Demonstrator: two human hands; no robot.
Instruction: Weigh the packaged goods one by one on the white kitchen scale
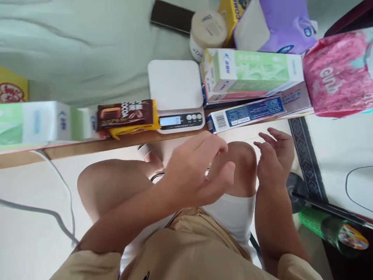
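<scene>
My left hand (198, 167) is held over my lap, just below the table edge. Its fingers are curled with a gap to the thumb, and nothing shows between them. Further right, my right hand (275, 153) is raised with loosely bent fingers apart, holding nothing. Nearest to the hands on the table are a white kitchen scale (176, 85) with a lit display and a narrow blue and white box (247, 112). A brown cocoa packet (126, 114) lies left of the scale, its yellow edge touching or overlapping the scale's side.
Green and white boxes (256, 72) stand right of the scale; more cartons (37, 122) line the left edge. Behind are a lidded tub (208, 31), a dark flat case (171, 17) and a purple pack (287, 23). A pink bag (339, 76) sits far right. A cable (62, 177) hangs left.
</scene>
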